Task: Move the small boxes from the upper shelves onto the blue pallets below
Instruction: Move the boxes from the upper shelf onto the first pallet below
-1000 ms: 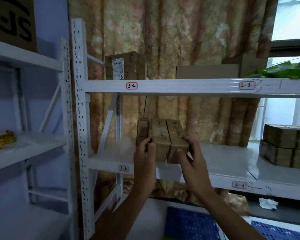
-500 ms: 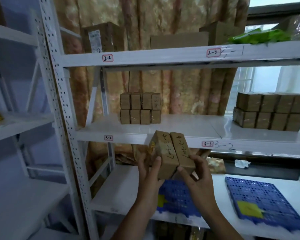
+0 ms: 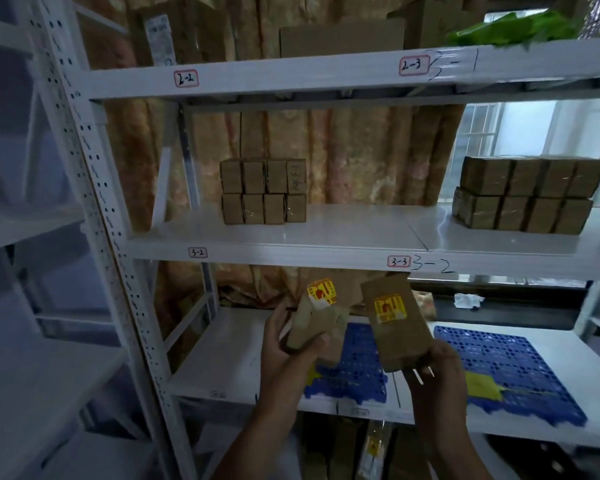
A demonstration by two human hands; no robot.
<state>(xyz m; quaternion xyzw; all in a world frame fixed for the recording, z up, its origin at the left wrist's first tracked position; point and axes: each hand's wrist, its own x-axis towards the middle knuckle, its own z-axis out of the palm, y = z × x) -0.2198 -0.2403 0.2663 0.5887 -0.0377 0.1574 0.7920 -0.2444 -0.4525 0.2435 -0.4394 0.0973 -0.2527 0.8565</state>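
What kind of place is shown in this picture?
Probably a small storeroom or stockroom. White metal shelves carry location labels such as 3-2, small brown boxes stand stacked in neat rows, and blue pallets lie on the lower shelf. Each hand holds one box.

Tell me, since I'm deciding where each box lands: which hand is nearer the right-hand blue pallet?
Right. The right hand, holding a box, is just beside that pallet's left edge. The left hand, with its box, is farther left, by the other pallet.
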